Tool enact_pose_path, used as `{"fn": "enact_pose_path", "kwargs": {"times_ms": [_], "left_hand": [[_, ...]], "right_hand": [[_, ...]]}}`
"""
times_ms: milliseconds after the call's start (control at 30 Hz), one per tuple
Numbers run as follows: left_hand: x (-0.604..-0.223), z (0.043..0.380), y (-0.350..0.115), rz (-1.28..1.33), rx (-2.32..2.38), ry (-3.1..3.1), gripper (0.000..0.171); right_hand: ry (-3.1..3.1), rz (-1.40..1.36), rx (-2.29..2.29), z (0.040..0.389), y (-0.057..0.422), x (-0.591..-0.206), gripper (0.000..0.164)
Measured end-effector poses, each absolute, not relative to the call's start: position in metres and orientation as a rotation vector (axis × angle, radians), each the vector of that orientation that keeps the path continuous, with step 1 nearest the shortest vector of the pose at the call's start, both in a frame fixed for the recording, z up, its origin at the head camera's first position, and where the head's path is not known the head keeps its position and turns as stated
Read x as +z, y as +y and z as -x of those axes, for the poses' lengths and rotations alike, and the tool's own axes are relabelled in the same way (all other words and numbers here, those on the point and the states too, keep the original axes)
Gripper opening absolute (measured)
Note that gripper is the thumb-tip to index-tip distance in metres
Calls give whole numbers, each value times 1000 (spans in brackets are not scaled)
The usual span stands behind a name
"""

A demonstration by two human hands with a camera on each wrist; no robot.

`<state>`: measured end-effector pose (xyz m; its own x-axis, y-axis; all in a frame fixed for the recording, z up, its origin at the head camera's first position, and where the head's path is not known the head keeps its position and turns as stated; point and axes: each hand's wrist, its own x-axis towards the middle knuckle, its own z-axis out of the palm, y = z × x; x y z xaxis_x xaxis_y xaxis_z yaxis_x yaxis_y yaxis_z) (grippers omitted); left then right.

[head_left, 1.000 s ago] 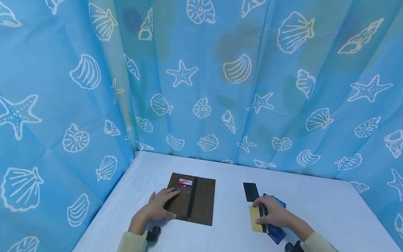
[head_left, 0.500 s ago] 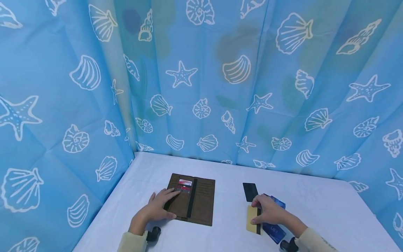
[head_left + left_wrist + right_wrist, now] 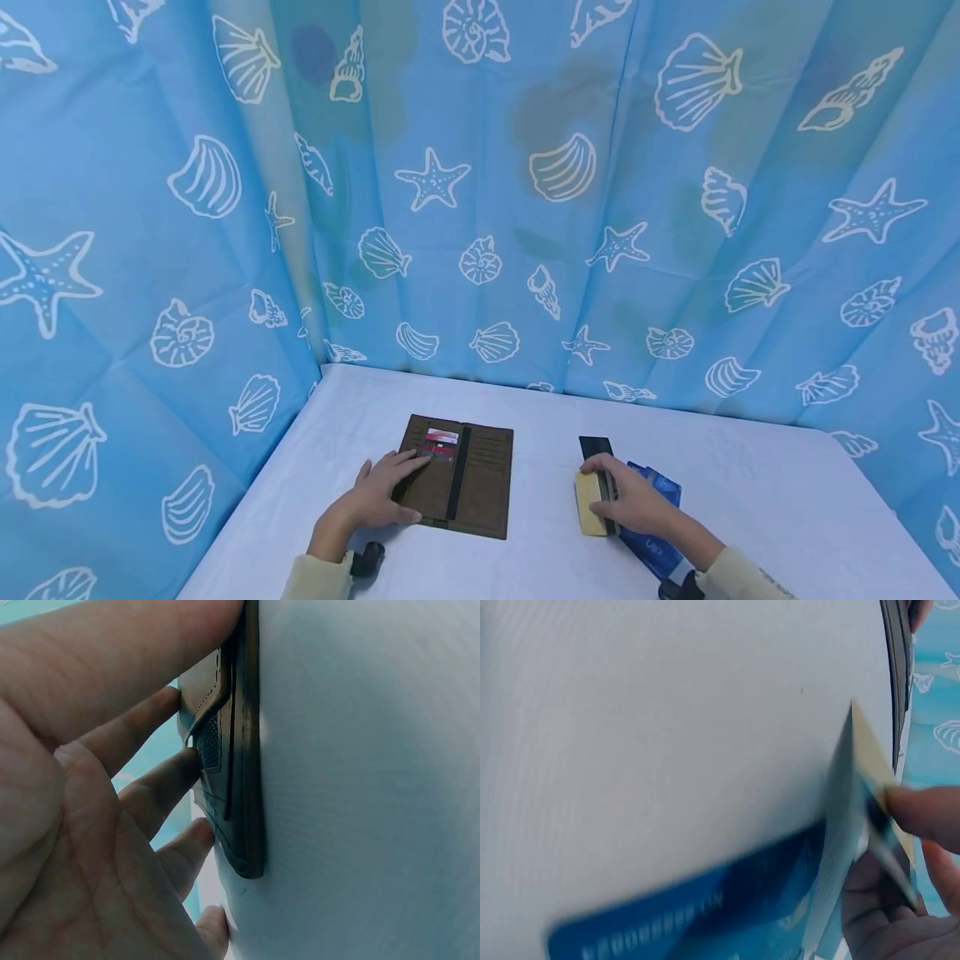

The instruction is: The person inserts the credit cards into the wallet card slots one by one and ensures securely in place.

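A brown long wallet point(image 3: 483, 492) lies spread flat on the white table, with cards point(image 3: 442, 437) showing in its left-side slots. My left hand point(image 3: 375, 493) rests on the wallet's left edge, thumb at the lower edge and fingers extended; in the left wrist view the fingertips touch the leather point(image 3: 244, 825). To the right, my right hand point(image 3: 636, 502) pinches a gold card point(image 3: 587, 502) with a dark stripe. That card point(image 3: 870, 750) stands tilted up from the table in the right wrist view. Beneath and beside the hand lie blue cards point(image 3: 654, 546), one marked VIP.
A black card point(image 3: 595, 447) lies just beyond the right hand, partly covered by it. White cloth point(image 3: 547, 517) spans the table between wallet and cards. Blue shell-patterned curtains point(image 3: 480, 300) hang behind and at both sides.
My right hand has moved left with the gold card, lifting it off the blue cards, which show more now. The left hand and wallet stay in place.
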<state>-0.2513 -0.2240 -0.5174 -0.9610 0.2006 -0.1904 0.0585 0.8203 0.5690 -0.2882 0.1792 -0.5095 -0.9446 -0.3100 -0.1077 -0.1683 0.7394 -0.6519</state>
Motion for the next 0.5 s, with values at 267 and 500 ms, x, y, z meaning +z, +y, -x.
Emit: {"fn": "enact_pose_path", "kwargs": {"times_ms": [267, 500], "left_hand": [[-516, 252, -222, -192, 845, 2756, 81], [-515, 249, -224, -189, 864, 2764, 80]], "right_hand": [[2638, 161, -1245, 292, 178, -515, 70], [2575, 92, -1397, 296, 177, -521, 59]]}}
